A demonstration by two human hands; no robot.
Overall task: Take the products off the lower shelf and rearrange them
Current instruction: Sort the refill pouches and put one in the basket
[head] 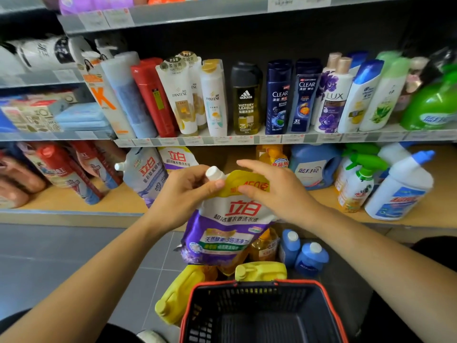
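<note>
A refill pouch (230,219) of soft, glossy plastic film, creased and shiny, has a smooth white hard-plastic cap (214,173). The lower shelf (74,199) is a matt, wood-look board, and the upper shelf edge (197,11) looks like dull grey metal. A basket (254,282) of black plastic lattice with a red rim sits near smooth yellow plastic jugs (178,295) on matt grey floor tiles (49,256).

Head camera, facing forward and down, near lower shelf (74,199)

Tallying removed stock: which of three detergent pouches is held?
The purple, yellow-topped pouch, held by left hand and right hand; the other two sit on the lower shelf.
</note>
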